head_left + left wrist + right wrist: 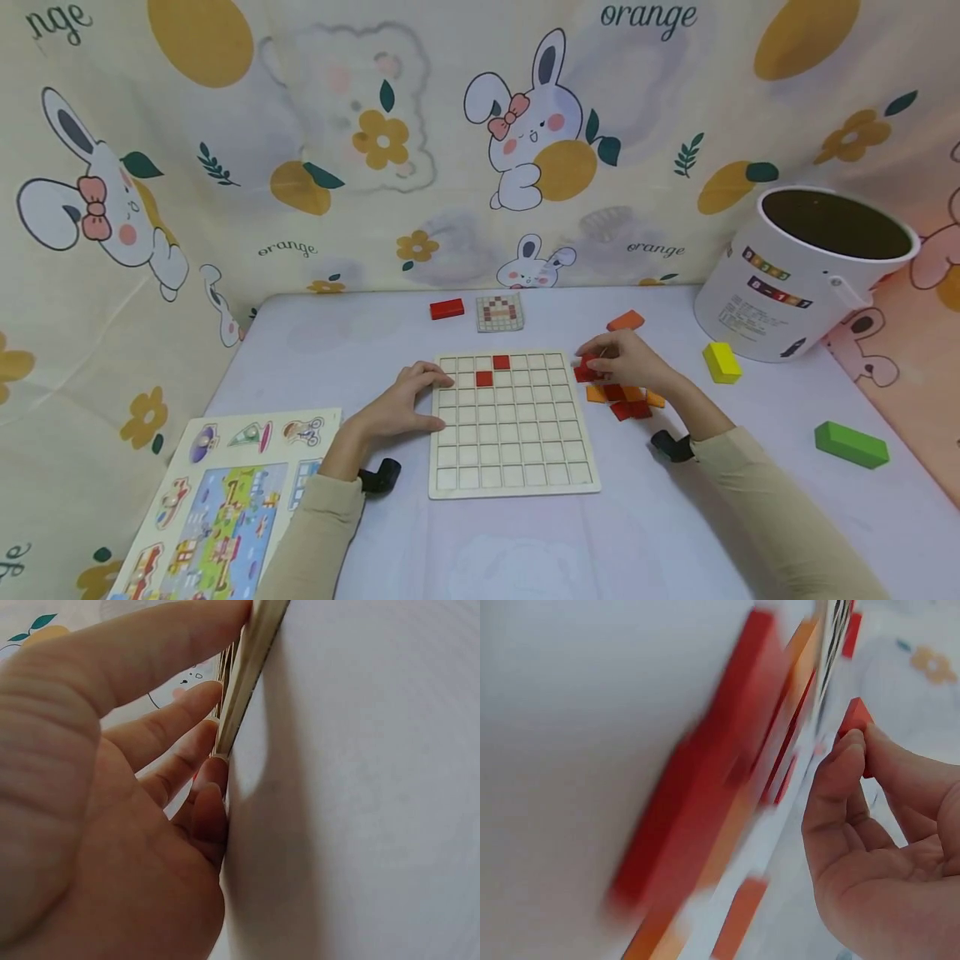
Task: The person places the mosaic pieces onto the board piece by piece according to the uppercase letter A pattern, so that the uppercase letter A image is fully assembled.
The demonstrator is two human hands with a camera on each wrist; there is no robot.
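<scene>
A pale square board (pixel 517 434) with a grid of shallow cells lies flat on the table. Two red square tiles (pixel 501 362) sit in cells near its top, set diagonally. My left hand (pixel 397 404) rests at the board's left edge, fingertips on the upper part of the rim and thumb lower down. In the left wrist view the fingers are spread along that edge. Just off the board's upper right, my right hand (pixel 630 358) pinches a red tile (pixel 856 714) between thumb and fingertips. Below that hand lies a loose pile of red and orange tiles (pixel 640 409).
Behind the board are a red block (pixel 447 309) and a small pattern card (pixel 499 313). An orange block (pixel 626 321), yellow block (pixel 722 363), green block (pixel 851 445) and white bucket (pixel 738 292) stand to the right. A picture puzzle board (pixel 180 450) lies front left.
</scene>
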